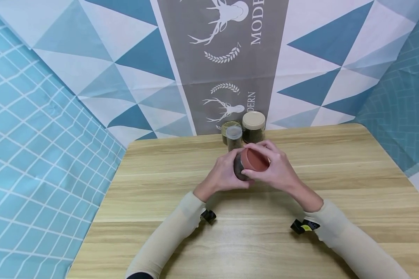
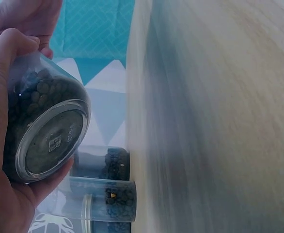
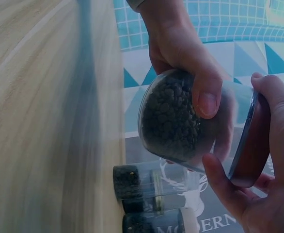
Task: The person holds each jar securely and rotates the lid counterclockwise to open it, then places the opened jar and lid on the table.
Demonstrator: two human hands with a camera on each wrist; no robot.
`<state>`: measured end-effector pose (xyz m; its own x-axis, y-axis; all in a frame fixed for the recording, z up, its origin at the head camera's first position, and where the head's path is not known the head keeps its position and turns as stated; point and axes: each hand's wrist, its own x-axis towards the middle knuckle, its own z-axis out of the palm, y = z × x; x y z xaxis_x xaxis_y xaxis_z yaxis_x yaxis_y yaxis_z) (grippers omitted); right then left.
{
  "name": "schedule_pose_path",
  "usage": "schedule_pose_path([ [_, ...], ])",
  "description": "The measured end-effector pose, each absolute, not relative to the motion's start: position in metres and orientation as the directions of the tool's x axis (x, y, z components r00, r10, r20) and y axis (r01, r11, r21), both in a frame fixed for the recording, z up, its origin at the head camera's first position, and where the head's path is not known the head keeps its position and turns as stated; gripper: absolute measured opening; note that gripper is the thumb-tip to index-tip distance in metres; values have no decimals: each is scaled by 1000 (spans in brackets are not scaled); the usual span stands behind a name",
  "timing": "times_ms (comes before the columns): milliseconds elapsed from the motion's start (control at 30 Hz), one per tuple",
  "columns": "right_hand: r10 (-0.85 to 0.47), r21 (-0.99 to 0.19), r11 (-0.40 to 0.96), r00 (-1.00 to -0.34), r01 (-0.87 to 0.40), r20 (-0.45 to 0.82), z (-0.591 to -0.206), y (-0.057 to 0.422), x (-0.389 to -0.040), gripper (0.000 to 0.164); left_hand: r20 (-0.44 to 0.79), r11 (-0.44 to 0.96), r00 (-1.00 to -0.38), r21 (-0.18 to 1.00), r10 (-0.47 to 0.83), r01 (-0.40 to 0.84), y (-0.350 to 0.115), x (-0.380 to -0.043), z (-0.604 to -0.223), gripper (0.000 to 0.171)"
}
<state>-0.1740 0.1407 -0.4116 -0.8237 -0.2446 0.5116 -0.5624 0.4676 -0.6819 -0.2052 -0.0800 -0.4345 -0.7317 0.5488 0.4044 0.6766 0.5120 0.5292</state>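
A clear jar (image 3: pixel 168 119) partly filled with dark pellets or beans is held tilted above the table, its reddish-brown lid (image 1: pixel 255 159) facing toward the right. My left hand (image 1: pixel 225 172) grips the jar's body, with the thumb across its side in the right wrist view. My right hand (image 1: pixel 274 166) holds the lid by its rim, fingers spread around the edge. In the left wrist view the jar's round base (image 2: pixel 54 141) shows a small moulded mark. Whether the lid is loose or tight cannot be told.
Close behind the hands stand a slim jar with a grey top (image 1: pixel 234 133), a jar with a cream lid (image 1: pixel 253 126) and a jar with a yellowish lid (image 1: pixel 227 130). They are near the back edge of the wooden table (image 1: pixel 160 155), against a patterned cloth (image 1: pixel 230 73).
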Motion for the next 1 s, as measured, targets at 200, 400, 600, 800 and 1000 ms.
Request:
schedule_pose_path([
  [200, -291, -690, 504, -855, -519, 430, -400, 141, -171, 71, 429, 510, -725, 518, 539, 686, -82, -204, -434, 101],
  [400, -324, -689, 527, -867, -497, 378, -387, 147, -171, 71, 454, 502, -709, 502, 540, 704, -84, -203, -433, 101],
  [600, -287, -747, 484, -889, -456, 356, -379, 154, -172, 67, 451, 514, -726, 514, 519, 687, -85, -204, -430, 100],
  [800, -302, -730, 504, -886, -462, 352, -380, 151, -173, 69, 445, 536, -740, 511, 504, 672, -86, -204, -431, 99],
  [1000, -326, -650, 558, -856, -517, 401, -385, 142, -169, 70, 470, 536, -719, 480, 511, 695, -84, -204, -432, 97],
])
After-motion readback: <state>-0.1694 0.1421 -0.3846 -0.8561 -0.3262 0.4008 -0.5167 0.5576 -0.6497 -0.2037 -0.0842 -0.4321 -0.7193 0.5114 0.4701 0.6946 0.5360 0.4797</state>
